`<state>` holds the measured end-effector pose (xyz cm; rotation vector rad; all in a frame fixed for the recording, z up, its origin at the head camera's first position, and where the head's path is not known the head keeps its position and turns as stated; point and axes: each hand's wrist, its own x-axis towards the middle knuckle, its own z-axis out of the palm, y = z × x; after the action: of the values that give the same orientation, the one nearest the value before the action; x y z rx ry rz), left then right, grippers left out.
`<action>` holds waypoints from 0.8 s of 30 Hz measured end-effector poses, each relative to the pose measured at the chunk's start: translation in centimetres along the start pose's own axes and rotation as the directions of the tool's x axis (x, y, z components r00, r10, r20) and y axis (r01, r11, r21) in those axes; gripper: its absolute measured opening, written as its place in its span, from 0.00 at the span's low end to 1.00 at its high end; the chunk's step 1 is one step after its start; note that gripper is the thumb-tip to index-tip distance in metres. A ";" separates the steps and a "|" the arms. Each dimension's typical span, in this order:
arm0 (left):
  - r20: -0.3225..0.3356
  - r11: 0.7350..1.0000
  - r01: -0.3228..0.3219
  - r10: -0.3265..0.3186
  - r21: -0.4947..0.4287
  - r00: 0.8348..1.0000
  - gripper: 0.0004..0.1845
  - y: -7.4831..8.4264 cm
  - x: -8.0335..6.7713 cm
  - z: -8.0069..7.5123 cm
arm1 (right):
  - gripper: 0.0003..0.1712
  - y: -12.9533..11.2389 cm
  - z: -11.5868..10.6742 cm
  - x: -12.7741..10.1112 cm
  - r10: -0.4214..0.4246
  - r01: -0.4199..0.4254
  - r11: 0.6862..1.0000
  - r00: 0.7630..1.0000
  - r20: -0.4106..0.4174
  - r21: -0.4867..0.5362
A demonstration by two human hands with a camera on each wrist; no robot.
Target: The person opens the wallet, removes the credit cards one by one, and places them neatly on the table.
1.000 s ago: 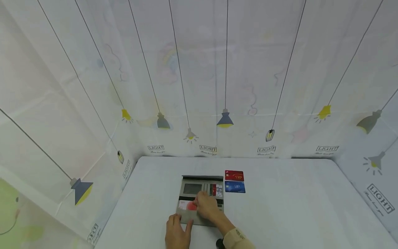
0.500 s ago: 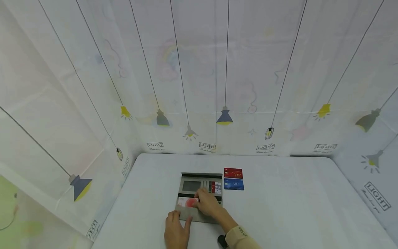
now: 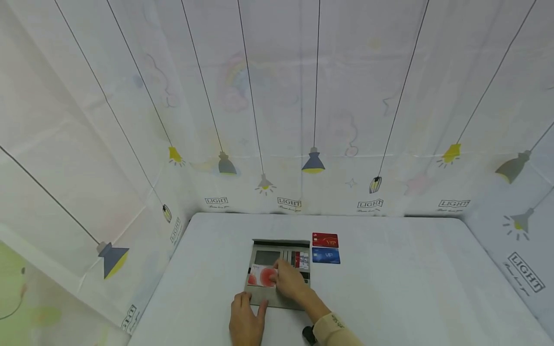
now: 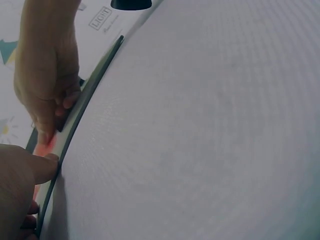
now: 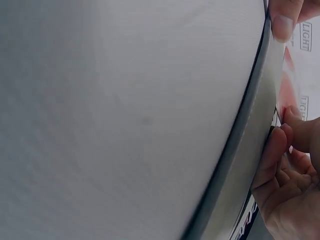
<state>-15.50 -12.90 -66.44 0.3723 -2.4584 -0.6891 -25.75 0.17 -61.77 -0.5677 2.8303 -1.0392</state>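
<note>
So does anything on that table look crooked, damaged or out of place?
Nothing stands out. The grey wallet lies open and flat, the right hand pinches a white-and-red card over it, and the red card and blue card sit neatly stacked beside it.

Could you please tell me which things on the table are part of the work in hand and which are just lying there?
In hand:
wallet, open flat on the table
pink card, pinched by the right hand
left hand, pressing the wallet's near edge

Lying about:
red card beside the wallet
blue card just nearer than the red one
</note>
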 end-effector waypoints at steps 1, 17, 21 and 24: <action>0.003 1.000 0.003 -0.003 0.001 1.000 0.25 0.0 0.0 0.0 | 0.15 0.0 0.0 0.0 0.008 -0.008 1.000 1.000 0.000 0.012; 0.045 0.999 0.023 -0.025 0.032 0.999 0.25 0.0 0.1 -0.1 | 0.18 1.0 -1.3 -0.9 0.002 -0.013 0.951 0.999 0.036 0.310; 0.074 0.998 0.046 -0.049 0.044 0.996 0.25 0.2 0.2 -0.2 | 0.23 0.8 -1.8 -1.2 0.007 -0.026 0.945 0.998 0.061 0.326; 0.089 0.998 0.058 -0.061 0.037 0.994 0.25 0.3 0.1 -0.3 | 0.21 0.7 -2.0 -1.5 0.015 -0.036 0.942 0.998 0.065 0.335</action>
<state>-15.43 -12.81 -65.98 0.4384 -2.5557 -0.7033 -24.98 2.49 -60.76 -0.5154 2.5163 -1.4308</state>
